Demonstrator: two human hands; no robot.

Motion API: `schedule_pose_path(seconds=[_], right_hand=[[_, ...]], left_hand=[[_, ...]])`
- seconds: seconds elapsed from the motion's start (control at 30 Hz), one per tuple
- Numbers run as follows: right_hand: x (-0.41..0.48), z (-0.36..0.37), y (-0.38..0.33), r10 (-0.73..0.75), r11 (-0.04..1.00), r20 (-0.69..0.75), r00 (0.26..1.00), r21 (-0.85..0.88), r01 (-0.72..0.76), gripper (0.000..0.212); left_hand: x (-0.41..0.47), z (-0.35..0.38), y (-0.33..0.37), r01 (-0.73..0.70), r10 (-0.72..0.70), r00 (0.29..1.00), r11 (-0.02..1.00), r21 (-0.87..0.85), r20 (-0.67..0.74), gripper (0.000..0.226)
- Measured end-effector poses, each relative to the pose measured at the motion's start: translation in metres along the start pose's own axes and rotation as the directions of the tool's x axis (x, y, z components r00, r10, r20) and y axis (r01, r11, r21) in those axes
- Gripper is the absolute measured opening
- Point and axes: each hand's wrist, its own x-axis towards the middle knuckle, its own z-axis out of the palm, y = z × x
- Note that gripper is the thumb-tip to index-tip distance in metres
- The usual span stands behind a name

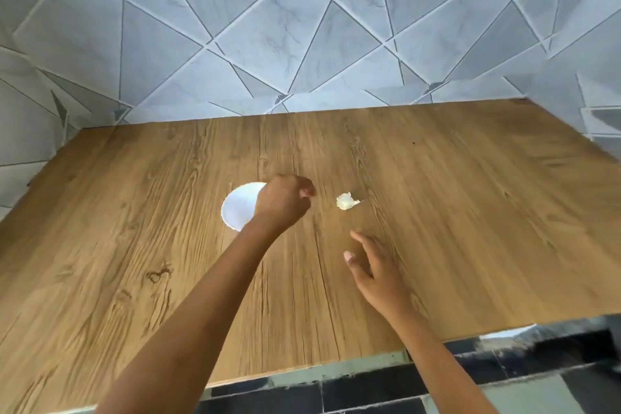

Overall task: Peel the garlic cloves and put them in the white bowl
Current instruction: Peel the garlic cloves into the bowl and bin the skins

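A white bowl [238, 206] stands on the wooden table, its right side hidden behind my left hand [284, 202]. That hand hovers over the bowl's right edge with its fingers curled in; nothing shows between them, and whether they hold something small I cannot tell. A pale piece of garlic [347, 201] with loose skin lies on the table to the right of the bowl, a short way from my left fingertips. My right hand [373, 267] is below the garlic, palm turned inward, fingers spread and holding nothing.
The wooden table [134, 262] reaches back to a wall of grey triangle-patterned tiles [268, 44], which also closes in the left side. The table's front edge runs across the lower right, with dark floor tiles [504, 363] below it.
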Motion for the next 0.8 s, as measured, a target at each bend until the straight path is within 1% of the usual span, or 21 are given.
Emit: schedule_pose_path(seconds=[0.03,0.1,0.2,0.3,0.43,0.5,0.53,0.6,0.63,0.67,0.73,0.8], right_hand=[[0.002,-0.004,0.001,0.015,0.999,-0.012,1.000,0.041,-0.014,0.047],[0.007,-0.010,0.005,0.038,0.993,-0.031,0.999,0.109,-0.034,0.046],[0.015,-0.021,0.016,0.079,0.978,-0.051,0.996,0.198,-0.068,0.045],[0.024,-0.031,0.027,0.099,0.957,-0.044,0.994,0.278,-0.083,0.042],[0.044,-0.037,0.035,0.140,0.897,-0.017,0.990,0.425,-0.119,0.039],[0.056,-0.039,0.032,0.185,0.827,0.038,0.982,0.534,-0.176,0.038],[0.062,-0.041,0.029,0.200,0.770,0.100,0.975,0.599,-0.220,0.037],[0.073,-0.042,0.024,0.194,0.599,0.250,0.949,0.735,-0.316,0.029],[0.077,-0.041,0.023,0.179,0.525,0.300,0.937,0.776,-0.349,0.025],[0.080,-0.041,0.022,0.169,0.483,0.322,0.932,0.797,-0.363,0.022],[0.085,-0.039,0.024,0.168,0.436,0.330,0.929,0.820,-0.370,0.022],[0.088,-0.037,0.027,0.158,0.416,0.325,0.932,0.834,-0.361,0.034]], left_hand=[[0.003,0.010,0.012,-0.067,0.068,0.997,0.997,-0.042,0.025,0.030],[0.013,0.032,0.024,-0.154,0.159,0.984,0.986,-0.060,0.083,0.041],[0.027,0.053,0.032,-0.185,0.187,0.971,0.982,-0.023,0.149,0.048],[0.036,0.065,0.038,-0.159,0.156,0.970,0.987,0.000,0.185,0.044],[0.039,0.070,0.039,-0.013,0.025,0.991,0.996,-0.092,0.130,0.039],[0.034,0.071,0.041,0.025,-0.015,0.999,0.978,-0.206,0.053,0.037],[0.029,0.072,0.042,0.027,-0.023,1.000,0.965,-0.260,0.016,0.035],[0.018,0.074,0.048,0.007,-0.017,0.999,0.945,-0.326,-0.028,0.033],[0.013,0.075,0.050,-0.003,-0.011,0.999,0.938,-0.347,-0.038,0.031],[0.009,0.074,0.052,-0.001,-0.014,0.999,0.930,-0.367,-0.038,0.030],[0.002,0.068,0.054,0.041,-0.048,0.999,0.896,-0.442,-0.004,0.027],[-0.002,0.058,0.054,0.123,-0.099,0.992,0.829,-0.546,0.074,0.022]])
